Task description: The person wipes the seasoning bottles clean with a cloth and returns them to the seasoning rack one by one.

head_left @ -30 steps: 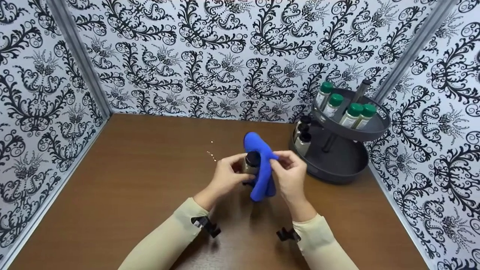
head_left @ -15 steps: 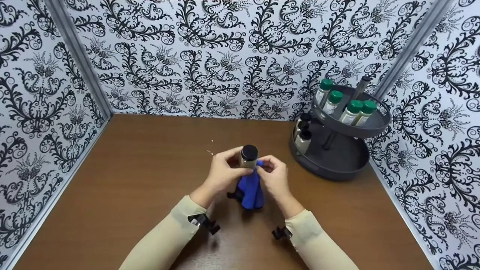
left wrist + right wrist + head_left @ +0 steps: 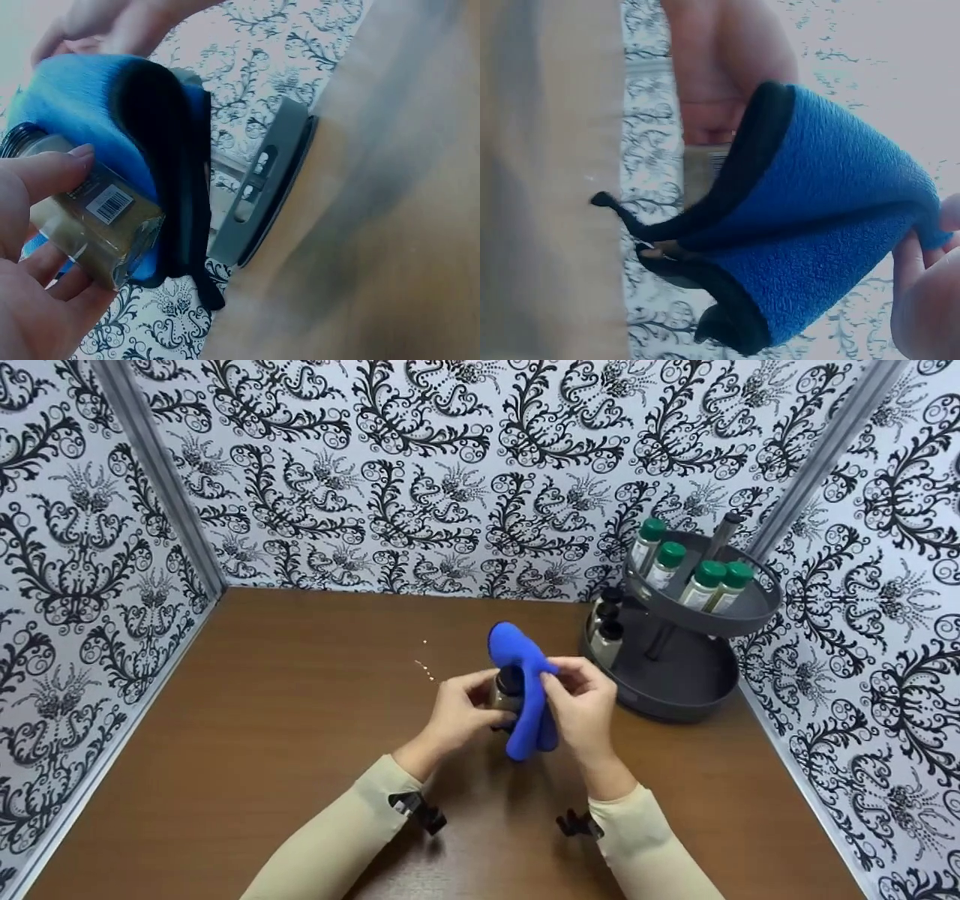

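Note:
My left hand [image 3: 461,712] grips a glass spice jar [image 3: 105,217] with a black cap and a barcode label; brownish powder shows through its side. In the head view the jar is tilted slightly, above the table. With thumb and fingers my right hand [image 3: 585,705] pinches a blue cloth [image 3: 529,682], which hangs in folds against the jar's right side. Black edging and a small black loop on the cloth [image 3: 832,210] show in the right wrist view. Part of the jar is hidden behind the cloth there.
A dark two-tier round rack [image 3: 675,697] stands at the back right. Several green-capped jars [image 3: 703,585] are on its upper tier, black-capped jars [image 3: 607,643] on the lower. Small pale specks [image 3: 425,667] lie on the brown table [image 3: 300,697]. Patterned walls [image 3: 420,472] enclose it.
The cloth moved down around the jar's lower part half a second ago, and now stands up beside its cap again. My right hand swung left, then back right. The jar stayed in my left hand.

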`<state>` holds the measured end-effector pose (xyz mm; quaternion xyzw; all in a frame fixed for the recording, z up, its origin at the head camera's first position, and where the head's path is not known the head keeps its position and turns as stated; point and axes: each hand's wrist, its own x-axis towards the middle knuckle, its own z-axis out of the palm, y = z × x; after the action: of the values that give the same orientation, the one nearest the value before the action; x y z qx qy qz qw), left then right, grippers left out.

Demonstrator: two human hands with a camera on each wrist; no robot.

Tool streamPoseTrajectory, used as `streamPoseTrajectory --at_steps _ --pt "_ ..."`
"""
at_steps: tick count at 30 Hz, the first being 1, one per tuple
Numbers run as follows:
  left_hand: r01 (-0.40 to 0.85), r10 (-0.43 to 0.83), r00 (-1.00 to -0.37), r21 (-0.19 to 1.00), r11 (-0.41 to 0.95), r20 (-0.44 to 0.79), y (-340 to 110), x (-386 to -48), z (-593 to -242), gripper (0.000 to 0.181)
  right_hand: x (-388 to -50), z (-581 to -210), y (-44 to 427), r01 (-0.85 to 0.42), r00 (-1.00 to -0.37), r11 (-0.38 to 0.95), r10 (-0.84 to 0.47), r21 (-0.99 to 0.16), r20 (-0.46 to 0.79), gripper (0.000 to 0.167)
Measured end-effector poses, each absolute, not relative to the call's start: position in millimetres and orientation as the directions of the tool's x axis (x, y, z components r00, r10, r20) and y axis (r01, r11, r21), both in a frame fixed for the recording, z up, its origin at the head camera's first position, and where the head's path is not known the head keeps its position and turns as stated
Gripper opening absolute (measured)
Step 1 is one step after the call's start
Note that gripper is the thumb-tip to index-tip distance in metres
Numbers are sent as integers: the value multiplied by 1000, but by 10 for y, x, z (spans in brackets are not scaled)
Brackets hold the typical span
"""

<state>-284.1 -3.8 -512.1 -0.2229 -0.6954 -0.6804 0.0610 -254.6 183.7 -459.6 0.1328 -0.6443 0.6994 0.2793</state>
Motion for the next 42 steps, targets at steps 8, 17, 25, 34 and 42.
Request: streamPoseTrajectory --at_steps 8,17,25,34,42 --pt "388 196 -900 920 -51 390 -21 -2826 -5123 56 -2608 -4731 1835 -464 -863 80 185 -882 471 16" --pt "435 140 -885 896 -89 443 -227 -2828 -4758 55 -2717 -5100 1713 -326 -943 -47 92 -944 321 15" --pt "449 41 -890 888 -99 454 -452 -2885 -4513 59 -2987 -5222 1964 -97 -991 -246 112 -964 71 20" --pt "398 68 -915 917 -18 398 -474 -2978 -4705 54 -3312 -5401 2603 -19 -997 315 -72 -949 -4 37" --pt "375 56 -926 926 44 373 -335 -3066 -4870 48 -3336 -5173 3361 -168 -936 837 29 -521 350 33"
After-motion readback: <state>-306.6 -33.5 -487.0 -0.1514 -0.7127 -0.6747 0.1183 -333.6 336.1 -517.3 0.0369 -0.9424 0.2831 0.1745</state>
